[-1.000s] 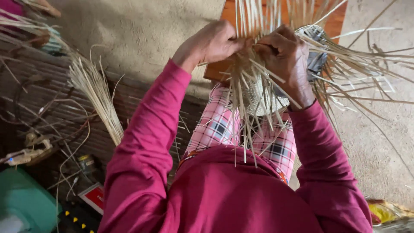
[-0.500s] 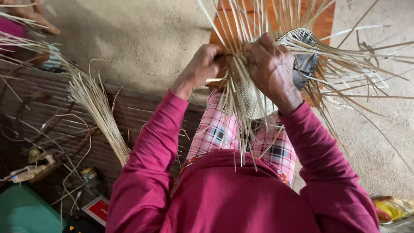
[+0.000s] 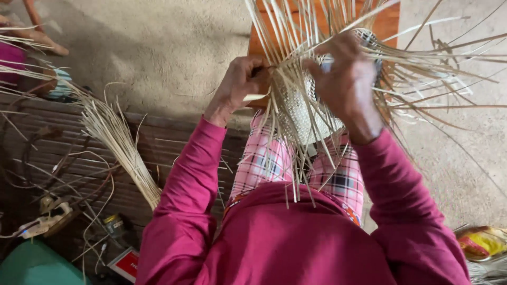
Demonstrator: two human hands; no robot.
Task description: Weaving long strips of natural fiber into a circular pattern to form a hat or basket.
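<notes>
While pinching strips [image 3: 296, 79]: both hands.

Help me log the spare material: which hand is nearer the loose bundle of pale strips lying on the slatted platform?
The left hand. It grips the half-woven basket on the side towards the bundle of pale strips; the right hand works on the basket's far side.

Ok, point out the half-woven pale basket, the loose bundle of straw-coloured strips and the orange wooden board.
half-woven pale basket [image 3: 303, 113], head view, woven wall
bundle of straw-coloured strips [image 3: 124, 150], head view, mid-length
orange wooden board [image 3: 388, 21], head view, right corner
</notes>
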